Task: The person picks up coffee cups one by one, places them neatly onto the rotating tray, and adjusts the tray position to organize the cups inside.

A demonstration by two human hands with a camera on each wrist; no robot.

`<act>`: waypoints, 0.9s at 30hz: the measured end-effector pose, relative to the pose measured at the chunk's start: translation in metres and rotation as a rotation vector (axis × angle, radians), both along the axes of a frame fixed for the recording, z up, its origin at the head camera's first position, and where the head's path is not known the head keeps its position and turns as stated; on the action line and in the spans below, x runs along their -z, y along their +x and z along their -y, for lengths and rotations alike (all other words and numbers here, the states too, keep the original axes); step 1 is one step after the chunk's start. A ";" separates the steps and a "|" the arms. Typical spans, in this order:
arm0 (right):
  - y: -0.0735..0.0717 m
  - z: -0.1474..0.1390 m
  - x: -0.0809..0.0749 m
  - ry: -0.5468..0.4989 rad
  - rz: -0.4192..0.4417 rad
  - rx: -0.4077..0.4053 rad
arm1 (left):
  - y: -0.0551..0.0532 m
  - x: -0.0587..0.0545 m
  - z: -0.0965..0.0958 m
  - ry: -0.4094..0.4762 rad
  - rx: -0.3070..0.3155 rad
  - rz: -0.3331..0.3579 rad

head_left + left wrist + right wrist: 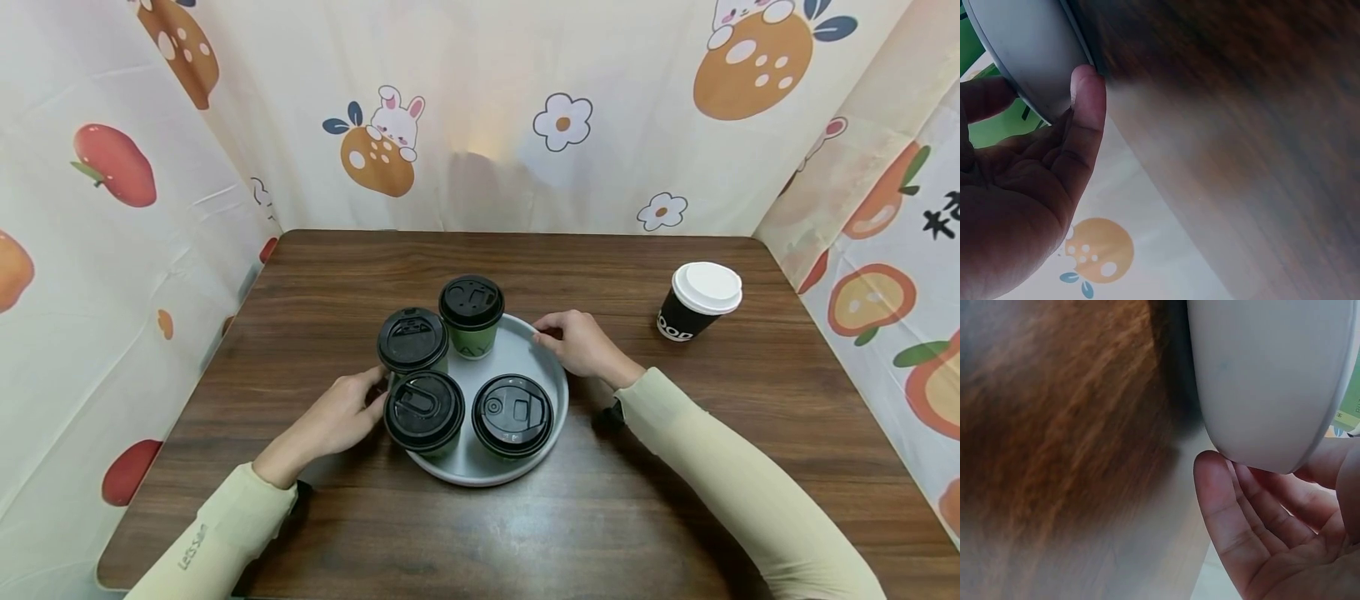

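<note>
A round pale grey tray [527, 344] carries several green paper cups with black lids. On its left side two cups, a rear-left cup [412, 340] and a front-left cup [424, 411], crowd the rim. Another cup [472, 316] is at the back, and one more [513, 417] at the front right. My left hand [341, 415] grips the tray's left edge, thumb at the rim and fingertips [1088, 94] against the outer wall. Opposite it, my right hand [581, 343] holds the right rear edge, with fingers [1225, 515] at the underside of the wall.
A black paper cup with a white lid [699, 302] stands apart at the right rear of the brown wooden table [585, 533]. Printed curtains [487, 108] with fruit and rabbits hang behind and at both sides.
</note>
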State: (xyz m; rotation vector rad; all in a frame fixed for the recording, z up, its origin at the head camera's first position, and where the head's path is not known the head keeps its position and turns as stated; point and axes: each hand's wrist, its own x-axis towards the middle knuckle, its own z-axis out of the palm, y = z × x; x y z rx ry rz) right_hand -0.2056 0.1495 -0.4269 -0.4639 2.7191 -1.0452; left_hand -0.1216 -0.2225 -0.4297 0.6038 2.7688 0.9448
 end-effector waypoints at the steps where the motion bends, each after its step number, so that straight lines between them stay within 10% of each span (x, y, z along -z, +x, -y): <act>1: 0.000 0.000 0.000 0.001 0.000 0.001 | 0.000 0.000 0.000 0.001 0.000 0.005; 27: 0.015 -0.011 -0.001 -0.002 -0.009 0.007 | 0.002 -0.002 0.005 0.031 -0.035 -0.027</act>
